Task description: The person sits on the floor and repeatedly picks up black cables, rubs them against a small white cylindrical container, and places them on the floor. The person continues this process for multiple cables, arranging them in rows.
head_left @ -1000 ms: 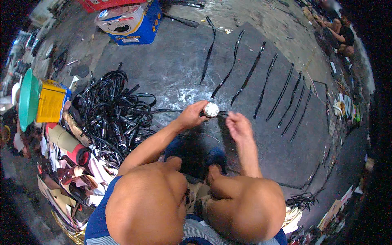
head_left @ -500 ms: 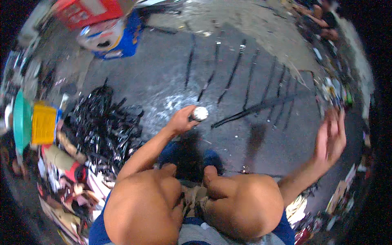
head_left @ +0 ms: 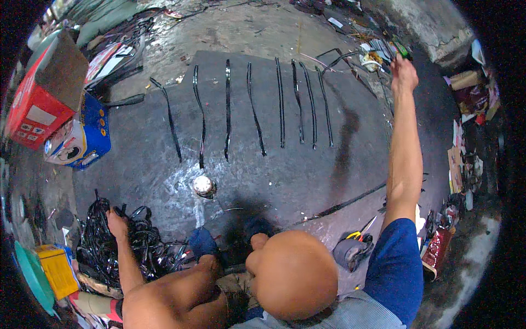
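My left hand [head_left: 116, 223] reaches into a tangled pile of shiny black strips [head_left: 145, 241] at the left; its fingers are partly hidden among them. At full stretch, my right hand [head_left: 404, 75] is at the far right, fingers curled. Just beyond it are a small green object [head_left: 403, 51] and a jumble of small items [head_left: 375, 59]. What the right hand holds, if anything, I cannot make out. A round, pale-topped object [head_left: 204, 186] stands on the dark sheet before my feet. Beyond it, several black strips [head_left: 228, 109] lie side by side in a row.
A red box [head_left: 41, 112] rests on a blue and white box [head_left: 82, 137] at the left. A yellow container [head_left: 56, 271] and a green disc-shaped thing [head_left: 33, 277] are at the lower left. Beside my right thigh lies a dark bundle [head_left: 353, 251]. A concrete block [head_left: 446, 33] borders the far right.
My left hand has let go of the round object and moved left into the pile. The right hand has stretched farther forward. Long black strips no longer cross the middle; my view has turned.
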The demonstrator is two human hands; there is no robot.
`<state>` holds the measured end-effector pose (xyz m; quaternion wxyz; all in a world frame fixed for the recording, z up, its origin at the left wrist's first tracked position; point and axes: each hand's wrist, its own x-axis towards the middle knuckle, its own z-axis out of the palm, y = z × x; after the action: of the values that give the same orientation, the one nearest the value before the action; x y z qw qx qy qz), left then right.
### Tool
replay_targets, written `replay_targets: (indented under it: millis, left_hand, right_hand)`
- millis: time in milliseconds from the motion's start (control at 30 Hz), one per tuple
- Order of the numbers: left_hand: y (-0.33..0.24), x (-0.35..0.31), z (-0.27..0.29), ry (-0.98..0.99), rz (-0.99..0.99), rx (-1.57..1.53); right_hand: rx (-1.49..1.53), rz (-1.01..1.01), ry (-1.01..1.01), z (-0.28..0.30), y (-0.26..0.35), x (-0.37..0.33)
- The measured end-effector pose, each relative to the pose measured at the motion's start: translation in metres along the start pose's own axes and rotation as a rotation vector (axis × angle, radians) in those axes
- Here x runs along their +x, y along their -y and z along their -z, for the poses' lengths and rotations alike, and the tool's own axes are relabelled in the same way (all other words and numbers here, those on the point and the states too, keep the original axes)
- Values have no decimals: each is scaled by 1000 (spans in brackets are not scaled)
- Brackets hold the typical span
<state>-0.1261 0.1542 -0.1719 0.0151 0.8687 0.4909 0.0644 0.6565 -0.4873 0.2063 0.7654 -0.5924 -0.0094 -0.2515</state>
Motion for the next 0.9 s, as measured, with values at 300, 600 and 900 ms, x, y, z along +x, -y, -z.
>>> replay_targets:
  millis: [300, 600, 900]
  left_hand:
    - [-35, 0, 35, 206, 113, 133]
    - [56, -25, 29, -123, 425, -100]
    - [105, -48, 151, -838, 648, -204]
  right_hand:
    - [-1771, -223, -16, 283, -173, -56]
    - [-862, -430, 697, 111, -202, -404]
    - [-499, -110, 1406, -10, -135, -548]
